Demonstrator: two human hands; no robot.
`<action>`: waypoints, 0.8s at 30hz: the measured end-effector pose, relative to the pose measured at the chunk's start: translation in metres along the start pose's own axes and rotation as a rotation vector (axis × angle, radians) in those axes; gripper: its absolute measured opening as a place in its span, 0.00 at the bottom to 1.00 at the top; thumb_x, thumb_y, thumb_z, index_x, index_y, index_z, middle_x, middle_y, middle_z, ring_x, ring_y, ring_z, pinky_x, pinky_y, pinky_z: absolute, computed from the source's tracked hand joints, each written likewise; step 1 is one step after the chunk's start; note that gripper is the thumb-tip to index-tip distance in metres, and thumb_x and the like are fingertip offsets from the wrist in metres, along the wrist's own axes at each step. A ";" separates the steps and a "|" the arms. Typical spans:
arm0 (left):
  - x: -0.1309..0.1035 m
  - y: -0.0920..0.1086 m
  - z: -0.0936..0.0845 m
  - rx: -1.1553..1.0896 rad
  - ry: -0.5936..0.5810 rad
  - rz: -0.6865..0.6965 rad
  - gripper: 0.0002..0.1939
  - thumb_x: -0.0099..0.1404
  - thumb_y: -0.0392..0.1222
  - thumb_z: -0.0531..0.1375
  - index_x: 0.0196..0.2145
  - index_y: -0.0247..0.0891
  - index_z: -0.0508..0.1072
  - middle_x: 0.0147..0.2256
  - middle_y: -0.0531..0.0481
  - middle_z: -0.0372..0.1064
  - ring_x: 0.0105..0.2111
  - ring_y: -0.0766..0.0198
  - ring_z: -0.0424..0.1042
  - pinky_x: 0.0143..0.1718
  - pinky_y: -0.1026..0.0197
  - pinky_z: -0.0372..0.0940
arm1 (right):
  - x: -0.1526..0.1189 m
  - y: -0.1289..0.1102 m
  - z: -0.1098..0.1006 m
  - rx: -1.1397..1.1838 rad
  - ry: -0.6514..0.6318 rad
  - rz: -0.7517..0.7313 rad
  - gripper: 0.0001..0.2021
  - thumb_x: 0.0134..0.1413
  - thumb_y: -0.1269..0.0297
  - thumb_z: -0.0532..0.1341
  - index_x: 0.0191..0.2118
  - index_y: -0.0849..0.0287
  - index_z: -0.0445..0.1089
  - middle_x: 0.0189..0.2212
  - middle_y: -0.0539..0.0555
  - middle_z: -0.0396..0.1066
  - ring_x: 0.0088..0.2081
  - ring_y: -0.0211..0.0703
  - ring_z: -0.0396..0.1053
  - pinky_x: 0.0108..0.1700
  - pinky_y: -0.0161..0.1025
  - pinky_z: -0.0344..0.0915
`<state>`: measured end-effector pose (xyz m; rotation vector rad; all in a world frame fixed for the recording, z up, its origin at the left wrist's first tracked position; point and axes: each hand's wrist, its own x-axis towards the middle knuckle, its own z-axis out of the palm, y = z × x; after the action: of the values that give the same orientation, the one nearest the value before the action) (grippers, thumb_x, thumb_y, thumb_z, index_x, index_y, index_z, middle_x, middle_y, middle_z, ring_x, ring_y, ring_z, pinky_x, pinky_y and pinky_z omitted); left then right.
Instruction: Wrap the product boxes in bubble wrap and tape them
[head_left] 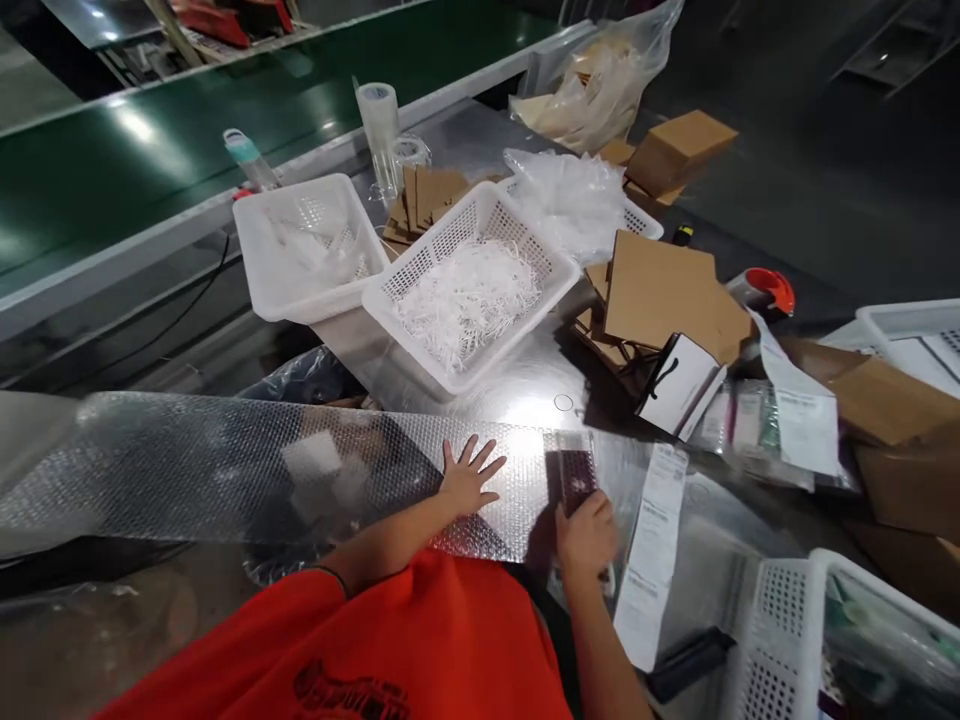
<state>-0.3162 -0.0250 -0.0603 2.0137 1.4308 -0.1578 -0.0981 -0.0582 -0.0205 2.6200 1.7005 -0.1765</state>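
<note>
My left hand point(466, 484) lies flat with fingers spread on a long strip of bubble wrap point(202, 465), which runs from the left across the steel table in front of me. My right hand point(587, 538) is closed around a flat, dark maroon packet point(577, 472) at the strip's right end. Clear plastic covers the packet, and its lower part is hidden by the hand. Just right of that hand, a long printed paper strip point(651, 560) rests on the table.
Beyond the wrap stand a white basket point(442, 378) of shredded paper and another white basket point(259, 290) with clear plastic. Flattened cardboard point(660, 290), a white box point(679, 385) and a tape dispenser point(772, 290) lie to the right. A green conveyor point(195, 120) runs behind.
</note>
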 end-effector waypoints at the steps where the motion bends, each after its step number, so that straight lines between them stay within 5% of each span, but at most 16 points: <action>1: 0.000 -0.002 -0.001 0.009 -0.007 0.003 0.41 0.67 0.63 0.57 0.71 0.61 0.44 0.74 0.54 0.31 0.72 0.33 0.28 0.62 0.18 0.22 | -0.008 -0.009 0.004 -0.002 0.055 -0.017 0.33 0.60 0.58 0.52 0.65 0.77 0.55 0.58 0.84 0.62 0.57 0.78 0.65 0.52 0.69 0.62; 4: 0.000 -0.010 -0.001 0.043 -0.027 0.016 0.44 0.64 0.66 0.59 0.70 0.62 0.43 0.74 0.54 0.30 0.72 0.33 0.26 0.61 0.16 0.22 | -0.029 -0.031 0.013 -0.011 0.121 -0.046 0.30 0.64 0.63 0.47 0.67 0.76 0.54 0.66 0.83 0.53 0.65 0.80 0.54 0.57 0.76 0.53; 7: 0.000 -0.020 0.000 0.070 -0.025 0.040 0.44 0.64 0.67 0.59 0.70 0.62 0.42 0.74 0.54 0.30 0.72 0.33 0.27 0.60 0.16 0.22 | -0.038 -0.037 0.015 -0.019 0.081 -0.090 0.28 0.63 0.71 0.43 0.65 0.73 0.59 0.66 0.78 0.54 0.66 0.77 0.53 0.58 0.73 0.54; 11: 0.000 -0.032 0.002 0.071 -0.010 0.091 0.44 0.64 0.66 0.58 0.70 0.63 0.42 0.74 0.55 0.31 0.72 0.33 0.28 0.60 0.15 0.24 | -0.032 -0.021 0.014 -0.010 0.032 -0.096 0.25 0.63 0.69 0.47 0.62 0.63 0.67 0.66 0.73 0.57 0.64 0.72 0.56 0.56 0.68 0.60; 19: 0.000 -0.031 -0.002 0.032 -0.006 0.111 0.43 0.65 0.65 0.58 0.71 0.59 0.45 0.74 0.54 0.32 0.71 0.30 0.29 0.60 0.16 0.22 | -0.019 0.020 0.004 0.066 -0.158 -0.296 0.26 0.67 0.53 0.47 0.66 0.52 0.62 0.64 0.65 0.57 0.58 0.59 0.64 0.53 0.53 0.67; 24: -0.004 -0.033 -0.011 0.045 -0.043 0.127 0.43 0.66 0.62 0.60 0.71 0.60 0.42 0.74 0.54 0.29 0.72 0.35 0.28 0.60 0.16 0.22 | -0.017 0.002 0.002 0.093 -0.112 -0.242 0.37 0.60 0.48 0.59 0.67 0.67 0.56 0.53 0.70 0.65 0.52 0.61 0.65 0.52 0.53 0.66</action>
<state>-0.3501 -0.0156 -0.0647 2.1179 1.2791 -0.1780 -0.1035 -0.0745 -0.0204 2.4028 2.0099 -0.4060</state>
